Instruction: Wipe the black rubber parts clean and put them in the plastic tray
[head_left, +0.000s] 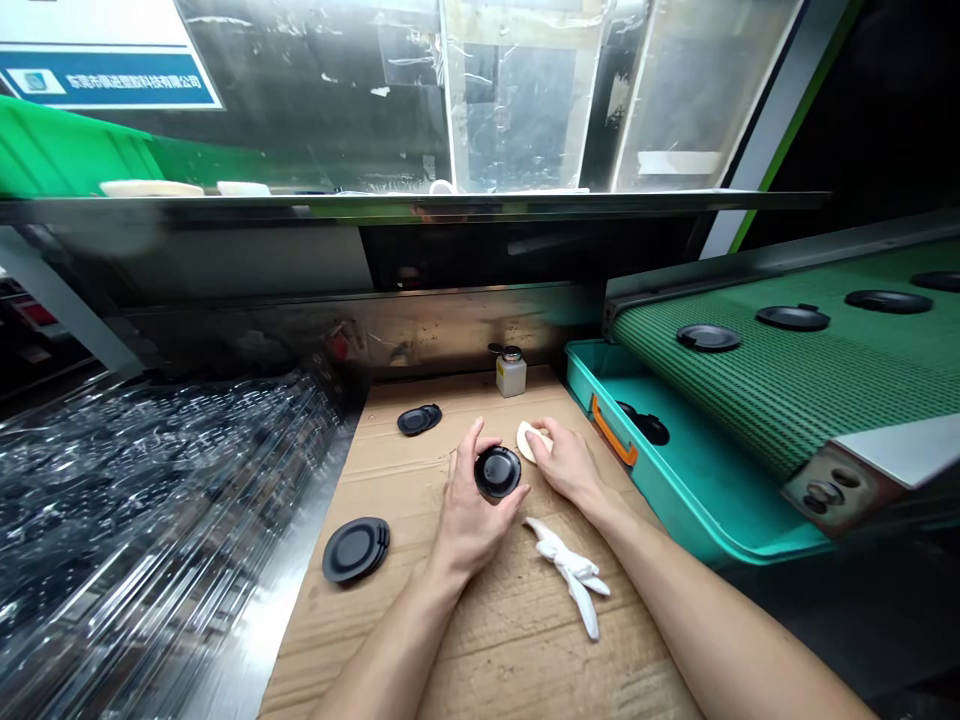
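Note:
My left hand (474,510) grips a small round black plastic lid (498,471) between thumb and fingers, a little above the cardboard sheet (487,640). Close on its right, my right hand (564,462) pinches a white round pad (527,440); its far side is hidden by my fingers. A crumpled white glove (571,572) lies on the cardboard below my hands. To the left rests a stack of larger black lids (355,550), and farther back a smaller pair of black lids (418,419). Behind my hands stands a small whitish dispenser bottle (511,374) with a dark metal top.
A green conveyor belt (757,400) on the right carries several black lids. Under its end sits a teal bin (697,500) with an orange handle and black parts inside. Many clear plastic-wrapped pieces (172,480) lie at left. A metal shelf (480,208) crosses above, bearing a green crate (75,150).

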